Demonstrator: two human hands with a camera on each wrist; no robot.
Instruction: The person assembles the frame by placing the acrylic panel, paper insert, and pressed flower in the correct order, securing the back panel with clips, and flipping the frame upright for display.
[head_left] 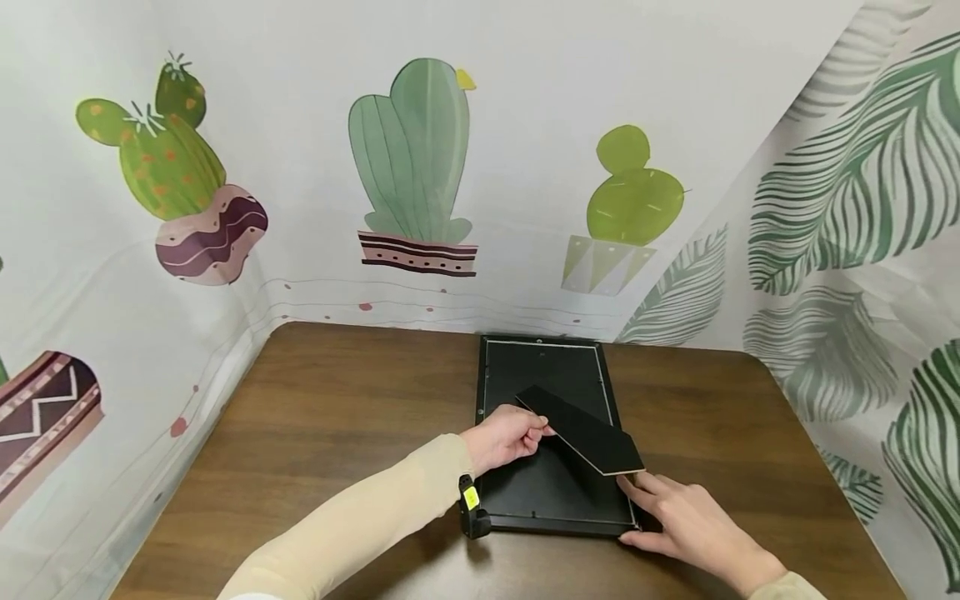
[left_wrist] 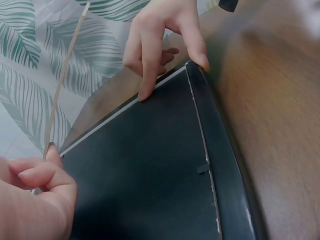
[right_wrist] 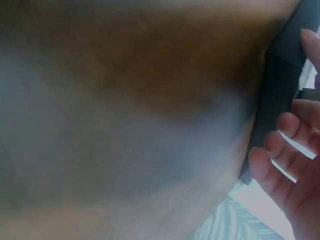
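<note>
A black picture frame (head_left: 555,527) lies back side up on the table. Its stand leg (head_left: 581,429), a flat black strip with a tan edge, is raised at an angle over the backing board (head_left: 525,496). My left hand (head_left: 504,437) pinches the leg's edge between thumb and fingers; in the left wrist view the leg (left_wrist: 64,75) shows edge-on. At the near right corner is my right hand (head_left: 686,525), its index fingertip on the backing board's edge and its thumb at the corner. The right wrist view shows its other fingers (right_wrist: 280,165) beside the frame's side (right_wrist: 280,90).
The brown wooden table (head_left: 360,392) extends on both sides of the frame. Behind it hangs a white cloth (head_left: 525,167) printed with cacti and leaves. A small metal-coloured tab (left_wrist: 203,169) shows at the backing's near edge. A black wrist camera strap (head_left: 472,508) sits on the left wrist.
</note>
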